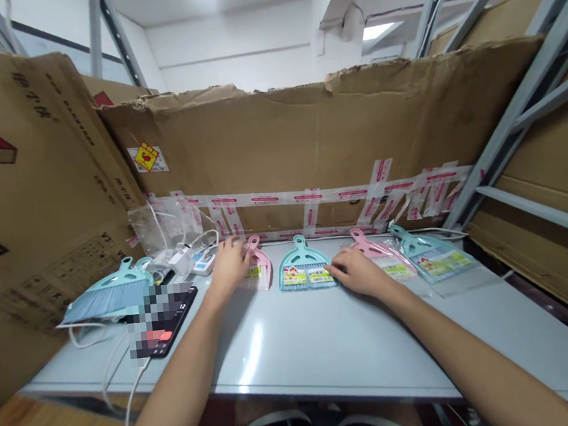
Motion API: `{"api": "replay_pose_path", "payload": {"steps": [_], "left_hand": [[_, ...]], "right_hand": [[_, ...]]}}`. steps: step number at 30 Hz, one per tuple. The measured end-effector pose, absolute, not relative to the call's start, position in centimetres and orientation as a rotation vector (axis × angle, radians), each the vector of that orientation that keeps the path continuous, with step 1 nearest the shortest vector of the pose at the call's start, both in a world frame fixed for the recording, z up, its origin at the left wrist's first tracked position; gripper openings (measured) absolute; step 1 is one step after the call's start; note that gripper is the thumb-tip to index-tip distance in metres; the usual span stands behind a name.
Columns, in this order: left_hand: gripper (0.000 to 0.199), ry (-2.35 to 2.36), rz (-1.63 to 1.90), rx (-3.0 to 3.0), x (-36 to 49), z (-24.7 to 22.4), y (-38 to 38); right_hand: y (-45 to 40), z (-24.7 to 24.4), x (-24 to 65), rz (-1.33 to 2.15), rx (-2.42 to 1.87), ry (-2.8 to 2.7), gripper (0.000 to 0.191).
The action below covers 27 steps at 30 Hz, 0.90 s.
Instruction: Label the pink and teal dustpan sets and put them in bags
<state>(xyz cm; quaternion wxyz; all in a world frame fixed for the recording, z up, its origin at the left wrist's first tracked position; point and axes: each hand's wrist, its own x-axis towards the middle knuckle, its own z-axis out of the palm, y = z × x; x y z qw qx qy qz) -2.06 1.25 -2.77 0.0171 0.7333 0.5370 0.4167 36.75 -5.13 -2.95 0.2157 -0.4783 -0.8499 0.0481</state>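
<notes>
My left hand [227, 266] rests its fingertips against the side of a pink mini dustpan and brush set [261, 267] in clear plastic wrap. I cannot tell whether it grips the set. My right hand [357, 273] lies flat, its fingers reaching the lower right corner of a teal dustpan set [303, 263]. A second pink set [381, 253] lies just beyond that hand, with a teal set [431, 257] to its right. Farther left lies a larger teal brush set [111, 294], its bristles facing my left.
A black smartphone [167, 325], partly pixelated, lies on the pale grey table [328, 363] near white cables. A plastic bag [157, 228] and a white charger [183, 259] sit at the back left. Taped cardboard [307, 137] walls the back, with metal shelving at right.
</notes>
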Motion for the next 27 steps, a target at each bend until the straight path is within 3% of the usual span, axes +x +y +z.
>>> {"api": "replay_pose_path", "payload": {"steps": [6,11,16,20,27], "left_hand": [[0.047,1.201,1.8,0.992,-2.3,-1.7,2.6],[0.014,0.636,1.899,0.229,-3.1,-0.2,2.9],[0.006,0.484,1.999,0.139,-4.6,0.6,2.9],[0.012,0.487,2.06,0.179,-4.3,0.4,3.3],[0.005,0.502,1.984,0.223,-3.4,-0.3,3.5]], "right_hand": [[-5.2,-2.9,36.7,0.155,-1.307,-2.363,0.04],[-5.2,-2.8,36.7,0.164,-1.315,-2.365,0.041],[-5.1,-2.9,36.8,0.169,-1.315,-2.37,0.038],[-5.2,-2.8,36.7,0.177,-1.324,-2.37,0.037],[-5.0,-3.1,36.8,0.173,-1.32,-2.376,0.036]]}}
